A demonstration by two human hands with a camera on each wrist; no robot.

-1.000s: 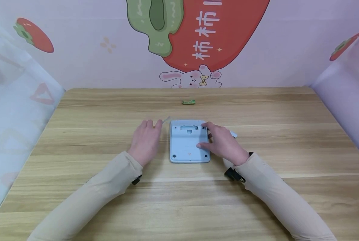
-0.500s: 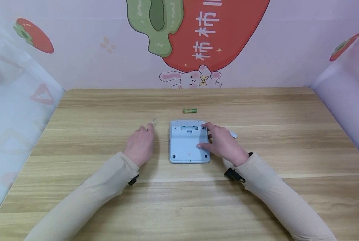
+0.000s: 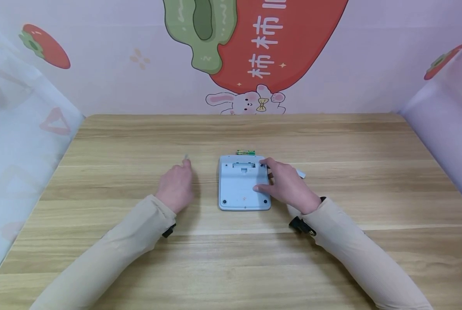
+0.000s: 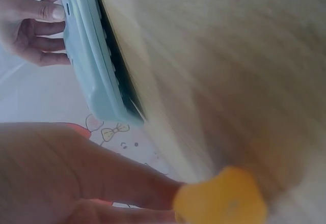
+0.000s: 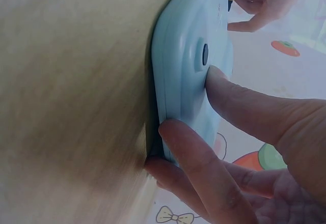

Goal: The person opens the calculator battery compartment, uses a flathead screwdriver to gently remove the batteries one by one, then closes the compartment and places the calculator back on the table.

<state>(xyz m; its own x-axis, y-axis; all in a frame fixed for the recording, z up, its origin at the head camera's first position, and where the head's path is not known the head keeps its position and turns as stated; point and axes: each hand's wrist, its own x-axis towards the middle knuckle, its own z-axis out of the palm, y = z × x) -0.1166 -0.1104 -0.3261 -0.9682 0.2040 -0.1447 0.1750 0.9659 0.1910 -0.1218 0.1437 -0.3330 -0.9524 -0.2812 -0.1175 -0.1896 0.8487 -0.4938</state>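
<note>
A light blue calculator (image 3: 238, 185) lies face down with its battery compartment (image 3: 244, 165) uncovered. My right hand (image 3: 289, 183) grips its right side, thumb on the back and fingers at the edge, as the right wrist view shows. To the left, my left hand (image 3: 175, 185) holds a small screwdriver (image 4: 224, 198) by its yellow handle. The metal tip (image 3: 186, 156) points away from me, and most of the tool is hidden by the hand. A green battery (image 3: 245, 152) is right at the calculator's far edge.
A small light blue piece (image 3: 301, 173) lies on the wooden table (image 3: 231, 267) beyond my right hand, partly hidden by it. Something whitish (image 3: 293, 211) shows under the right wrist. A printed backdrop (image 3: 118, 86) rises behind the table's far edge.
My left hand has drawn left with the screwdriver, away from the calculator. The green battery has come across the table toward me, up to the calculator's far edge. My right hand has stayed put.
</note>
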